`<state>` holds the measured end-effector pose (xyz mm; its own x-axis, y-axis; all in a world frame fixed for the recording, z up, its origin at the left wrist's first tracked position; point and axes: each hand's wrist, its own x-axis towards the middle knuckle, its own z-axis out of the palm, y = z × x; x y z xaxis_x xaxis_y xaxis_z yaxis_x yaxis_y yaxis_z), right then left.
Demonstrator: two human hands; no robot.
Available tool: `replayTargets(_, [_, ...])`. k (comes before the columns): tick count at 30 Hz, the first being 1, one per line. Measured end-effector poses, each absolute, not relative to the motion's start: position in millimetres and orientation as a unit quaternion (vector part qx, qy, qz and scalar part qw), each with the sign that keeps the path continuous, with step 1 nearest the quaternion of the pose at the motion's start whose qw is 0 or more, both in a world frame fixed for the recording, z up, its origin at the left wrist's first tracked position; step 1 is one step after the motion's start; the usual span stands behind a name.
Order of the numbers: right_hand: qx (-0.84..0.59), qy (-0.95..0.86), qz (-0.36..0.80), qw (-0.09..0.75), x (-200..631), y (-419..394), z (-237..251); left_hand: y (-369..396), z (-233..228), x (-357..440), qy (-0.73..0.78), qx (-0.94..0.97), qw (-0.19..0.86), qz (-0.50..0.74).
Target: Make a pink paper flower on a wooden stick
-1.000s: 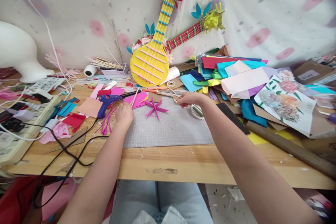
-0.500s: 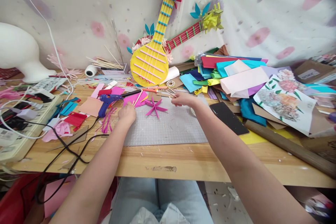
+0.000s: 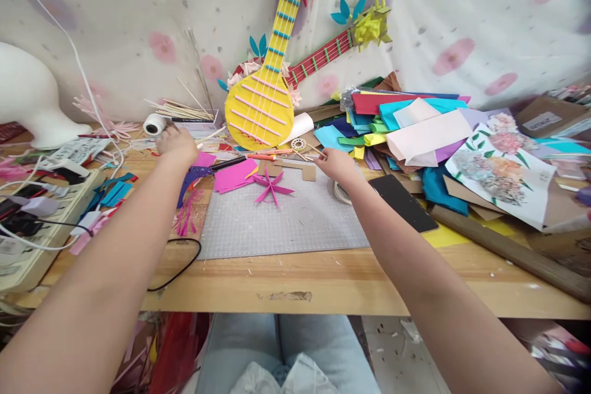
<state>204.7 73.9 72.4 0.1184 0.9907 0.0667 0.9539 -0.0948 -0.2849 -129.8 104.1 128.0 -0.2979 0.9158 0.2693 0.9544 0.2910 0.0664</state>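
Note:
My left hand (image 3: 178,144) is at the back left, beside the small box (image 3: 198,125) of wooden sticks (image 3: 182,111). A pale stick (image 3: 213,135) juts rightward from its grip; the fingertips are partly hidden. My right hand (image 3: 336,165) pinches a thin stick (image 3: 315,149) above the far right part of the grey cutting mat (image 3: 286,231). Between the hands, a magenta paper star (image 3: 273,188) with narrow folded arms rests on the mat. Magenta paper sheets (image 3: 234,176) lie left of it. The blue glue gun (image 3: 188,183) is partly covered by my left forearm.
A yellow paper lute (image 3: 261,112) leans at the back, a red-necked one (image 3: 321,60) behind it. Coloured paper (image 3: 429,135) piles up at right, near a black phone (image 3: 404,203) and a cardboard tube (image 3: 503,249). A power strip (image 3: 55,221) and cables occupy the left.
My left hand has moved from the magenta sheets back and left to the stick box, with a stick still in it. My right hand has shifted slightly right. The star stays put.

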Motion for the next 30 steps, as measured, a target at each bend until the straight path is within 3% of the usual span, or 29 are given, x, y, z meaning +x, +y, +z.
replayTargets(4, [-0.742,-0.658,0.066,0.109,209.0,62.5,72.0,104.3,115.6,-118.3,-0.753,-0.633,0.126,-0.125])
replayTargets(7, [-0.733,-0.668,0.081,0.099,206.3,57.8,70.0,81.6,93.6,-90.8,-0.674,-0.718,0.091,-0.149])
replayTargets(13, [-0.751,-0.632,0.065,0.177,184.5,38.5,52.3,27.8,37.9,-47.7,-0.582,-0.737,0.010,-0.344])
replayTargets(17, [-0.663,-0.710,0.013,0.237,164.2,25.4,32.7,0.8,21.7,-31.9,-0.514,-0.773,-0.052,-0.368])
replayTargets(23, [-0.554,-0.798,-0.020,0.235,151.1,15.4,16.2,-10.8,6.6,-16.0,-0.489,-0.741,-0.247,-0.388])
replayTargets(30, [-0.435,-0.867,-0.050,0.239,151.9,11.3,10.6,-8.3,-3.9,-7.1,-0.543,-0.684,-0.280,-0.400])
